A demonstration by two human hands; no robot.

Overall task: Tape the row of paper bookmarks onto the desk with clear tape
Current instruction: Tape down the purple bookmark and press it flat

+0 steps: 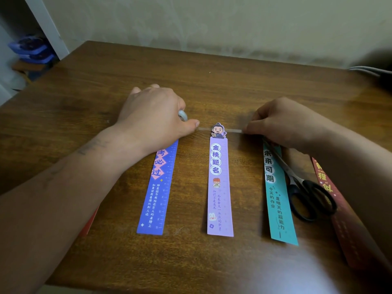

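A strip of clear tape [232, 130] stretches between two hands, across the top of the lilac bookmark [219, 187]. The left hand [154, 115] curls around the tape roll [182, 115], and the right hand [282, 122] pinches the strip's free end. Beneath the right wrist, scissors [293, 179] lie partly on the teal bookmark [275, 209] on the desk [84, 92].

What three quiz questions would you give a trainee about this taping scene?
1. True or false: the scissors lie partly on the teal bookmark.
2. The tape strip crosses the top of which bookmark? A blue, B lilac, C dark red.
3. Fill in: the left hand holds the ____.
Key: 1 true; 2 B, the lilac bookmark; 3 tape roll.
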